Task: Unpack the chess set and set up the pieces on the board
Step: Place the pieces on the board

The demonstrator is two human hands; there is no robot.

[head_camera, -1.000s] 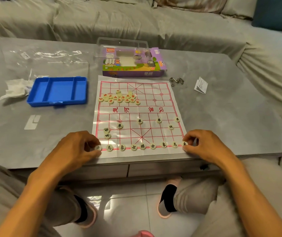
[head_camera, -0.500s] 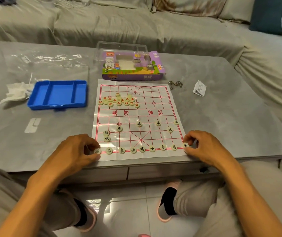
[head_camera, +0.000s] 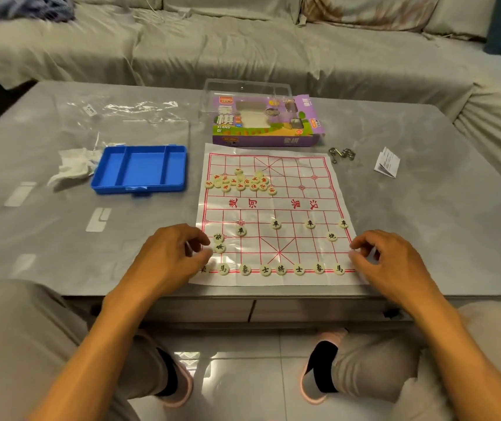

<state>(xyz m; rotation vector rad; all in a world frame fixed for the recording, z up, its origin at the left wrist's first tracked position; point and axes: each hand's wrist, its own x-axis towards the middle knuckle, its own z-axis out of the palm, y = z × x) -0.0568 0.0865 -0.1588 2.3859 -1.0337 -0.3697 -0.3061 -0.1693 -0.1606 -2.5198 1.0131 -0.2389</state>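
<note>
The chess board (head_camera: 273, 205), a clear sheet with a red grid, lies on the grey table. Black-lettered pieces (head_camera: 281, 269) line its near row, with more of them (head_camera: 309, 223) two and three rows up. Two loose black pieces (head_camera: 219, 243) sit near the left edge. A heap of red-lettered pieces (head_camera: 240, 183) lies on the far left half. My left hand (head_camera: 173, 256) hovers beside the two loose pieces, fingers curled and apart, partly covering the near-left corner piece (head_camera: 203, 268). My right hand (head_camera: 389, 262) hangs over the near-right corner with fingers apart and hides that corner.
A blue compartment tray (head_camera: 140, 170) lies left of the board beside a crumpled tissue (head_camera: 71, 165). The purple chess box (head_camera: 266, 124) and a clear lid stand behind the board. Metal rings (head_camera: 342, 154) and a folded leaflet (head_camera: 387, 162) lie at the right. A sofa runs behind the table.
Both hands have lifted off the near corner pieces. My left hand has moved up and inward toward the two loose pieces. My right hand has drawn slightly up from the corner.
</note>
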